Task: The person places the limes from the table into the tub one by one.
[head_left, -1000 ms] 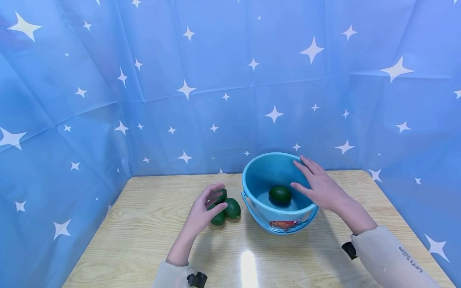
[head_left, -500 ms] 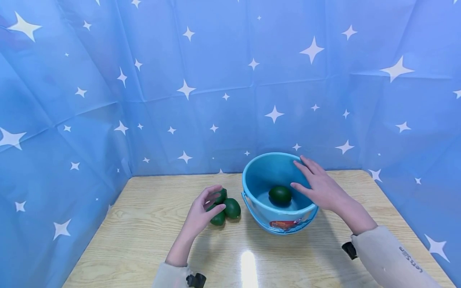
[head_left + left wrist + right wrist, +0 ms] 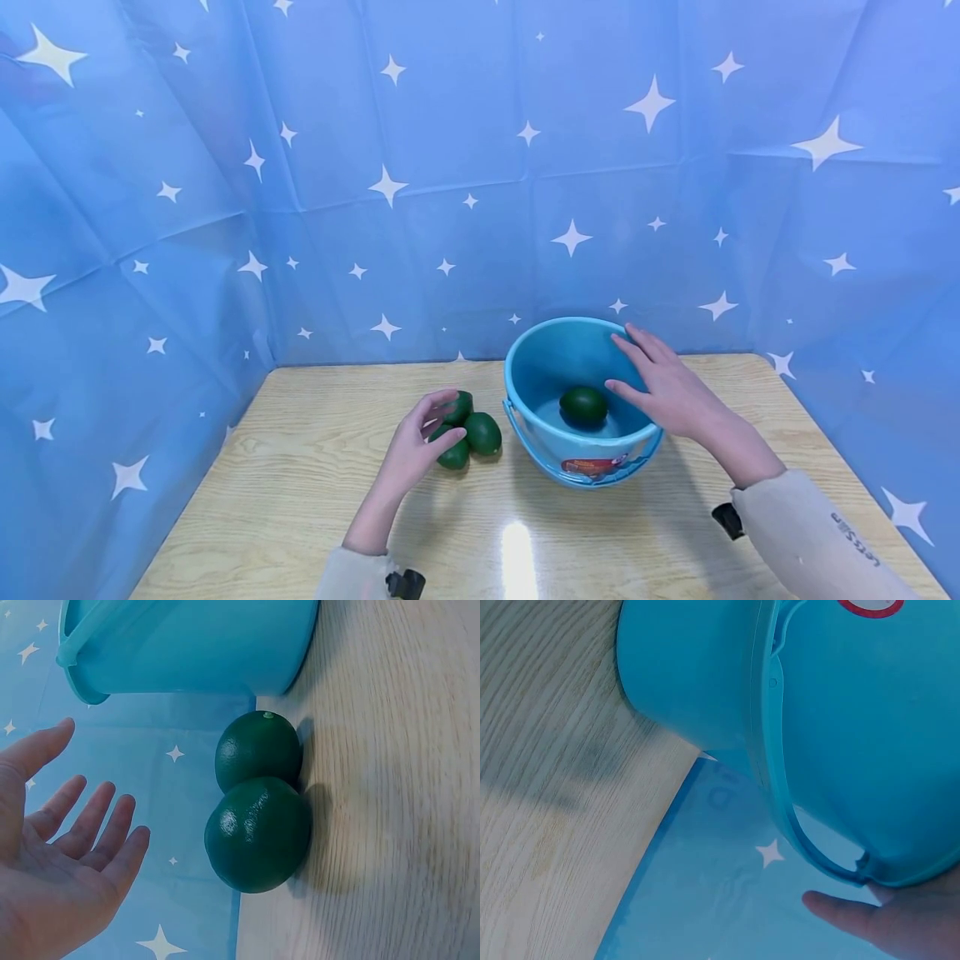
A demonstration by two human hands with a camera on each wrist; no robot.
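Note:
A light blue bucket stands on the table, with one dark green avocado-like fruit lying inside. Three similar fruits cluster left of it: a right one, a front one and a rear one, partly covered by fingers. My left hand hovers just left of the cluster, fingers loosely bent and holding nothing; the left wrist view shows a gap between the hand and the fruits. My right hand is at the bucket's right rim, fingers extended and spread; whether it touches the rim, I cannot tell.
The wooden table ends at a blue star-patterned curtain along the back and sides. A blue handle hangs down the bucket's near side, around a red label.
My left hand has drifted slightly left, away from the fruits, with nothing in it. The right hand, the bucket and the fruits have hardly moved.

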